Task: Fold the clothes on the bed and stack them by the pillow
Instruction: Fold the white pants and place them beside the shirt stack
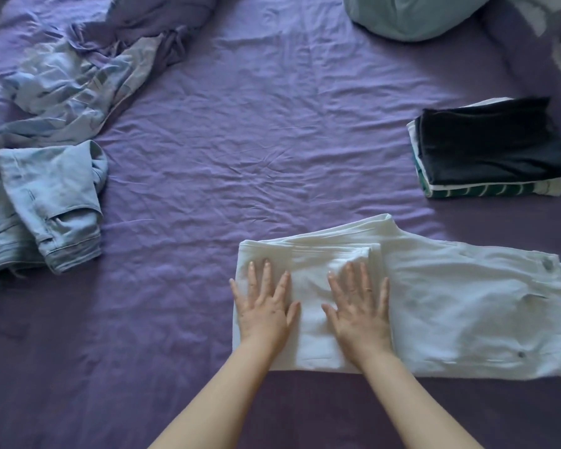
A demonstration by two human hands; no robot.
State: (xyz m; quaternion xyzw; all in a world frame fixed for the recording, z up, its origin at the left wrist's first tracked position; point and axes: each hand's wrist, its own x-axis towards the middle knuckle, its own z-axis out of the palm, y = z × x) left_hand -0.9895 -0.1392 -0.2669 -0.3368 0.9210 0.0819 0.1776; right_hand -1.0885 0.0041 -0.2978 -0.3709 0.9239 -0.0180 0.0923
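Both hands, left hand and right hand, flat and open, grasping nothing, pressing half-folded white cotton trousers; folded dark-topped stack beyond right hand; crumpled light-blue jeans and patterned blue garment far beyond left hand unfolded.

Your palms hide the folded part of the white jeans, whose waistband runs off the right edge. The light blue jeans are cut by the left edge, the pillow by the top. In the folded stack you see only edges of the lower garments; their kinds stay unclear.
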